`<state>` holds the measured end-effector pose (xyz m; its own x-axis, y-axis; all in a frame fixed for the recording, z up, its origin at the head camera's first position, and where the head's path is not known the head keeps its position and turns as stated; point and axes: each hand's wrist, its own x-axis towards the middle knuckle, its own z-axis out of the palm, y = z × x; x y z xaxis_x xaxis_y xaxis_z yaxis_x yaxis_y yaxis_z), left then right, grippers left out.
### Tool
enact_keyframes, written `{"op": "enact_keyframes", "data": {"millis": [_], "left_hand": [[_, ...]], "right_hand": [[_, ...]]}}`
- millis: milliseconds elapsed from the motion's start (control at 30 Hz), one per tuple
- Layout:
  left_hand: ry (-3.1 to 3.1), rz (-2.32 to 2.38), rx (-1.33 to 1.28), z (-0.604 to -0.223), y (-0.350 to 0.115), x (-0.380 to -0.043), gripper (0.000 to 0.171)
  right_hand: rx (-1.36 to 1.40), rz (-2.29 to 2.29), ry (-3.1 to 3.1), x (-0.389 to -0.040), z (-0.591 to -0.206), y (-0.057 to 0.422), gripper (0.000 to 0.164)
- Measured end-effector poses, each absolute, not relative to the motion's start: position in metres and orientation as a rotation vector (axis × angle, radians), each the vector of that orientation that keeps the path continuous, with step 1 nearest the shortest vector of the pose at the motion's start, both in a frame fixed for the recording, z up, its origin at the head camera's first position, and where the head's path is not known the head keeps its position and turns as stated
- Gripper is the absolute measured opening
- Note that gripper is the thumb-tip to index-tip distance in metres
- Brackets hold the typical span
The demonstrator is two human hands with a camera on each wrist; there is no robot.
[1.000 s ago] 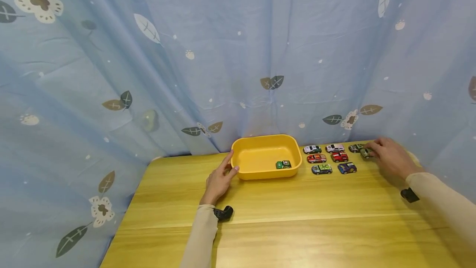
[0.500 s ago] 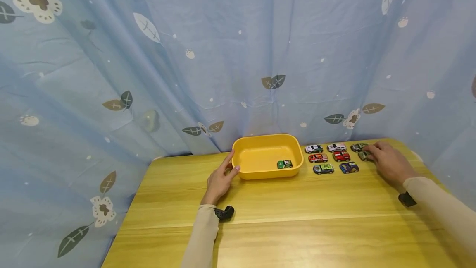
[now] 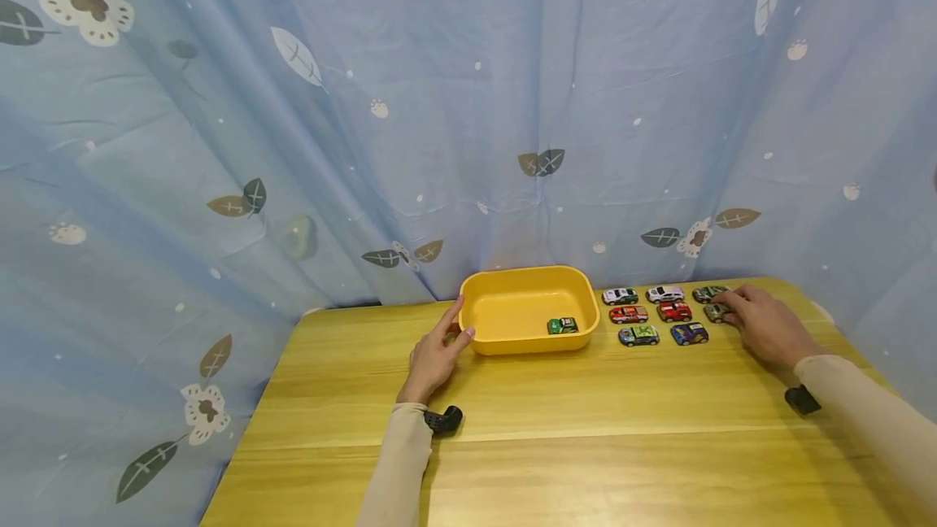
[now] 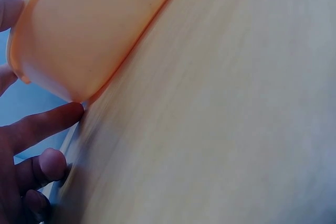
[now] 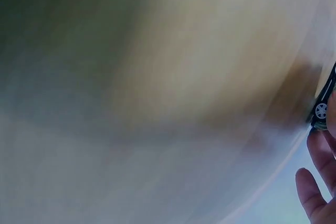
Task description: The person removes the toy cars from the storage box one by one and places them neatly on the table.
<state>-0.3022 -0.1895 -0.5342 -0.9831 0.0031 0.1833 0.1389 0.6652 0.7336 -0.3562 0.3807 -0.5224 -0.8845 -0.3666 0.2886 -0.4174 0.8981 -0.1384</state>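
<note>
My right hand (image 3: 774,329) pinches a small olive-green toy car (image 3: 716,313) on the table at the right. In the right wrist view, a dark car side with a silver wheel (image 5: 321,110) shows at the fingertips; the rest is cut off. My left hand (image 3: 433,360) touches the left end of a yellow bin (image 3: 527,346), fingers fairly straight. In the left wrist view, one fingertip (image 4: 73,111) meets the bin's lower edge. A green toy car (image 3: 563,325) lies inside the bin. Just behind the olive car sits a camouflage toy car (image 3: 708,293).
Several toy cars stand in two columns right of the bin, among them a red one (image 3: 674,311), a purple-blue one (image 3: 690,333) and an orange-red one (image 3: 629,315). A blue patterned curtain (image 3: 468,104) hangs directly behind the wooden table (image 3: 556,462).
My right hand has slid the olive car left and slightly toward me, so it sits in front of the camouflage car. The left hand and bin stay put; the view shifts slightly.
</note>
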Motion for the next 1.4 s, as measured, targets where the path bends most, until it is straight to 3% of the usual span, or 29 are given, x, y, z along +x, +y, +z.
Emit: {"op": "enact_keyframes", "data": {"millis": [333,467,600,1033,1400], "left_hand": [[-2.699,-1.186,-0.121,-0.530,-0.191,-0.306,0.064],[-2.699,-1.188,-0.115,-0.531,-0.193,-0.308,0.065],[-2.697,-1.187,-0.100,-0.531,-0.195,-0.308,0.065],[-2.702,-1.196,-0.114,-0.538,-0.192,-0.306,0.064],[-2.701,-1.186,-0.135,-0.536,-0.191,-0.304,0.063]], "right_hand": [[0.555,0.236,-2.659,-0.359,-0.521,0.383,0.043],[0.561,0.317,-2.605,-0.362,-0.506,0.371,0.036],[0.577,0.490,-2.593,-0.364,-0.490,0.338,0.030],[0.779,0.867,-2.782,-0.366,-0.467,0.190,0.044],[0.729,0.850,-2.881,-0.372,-0.497,0.151,0.050]]}}
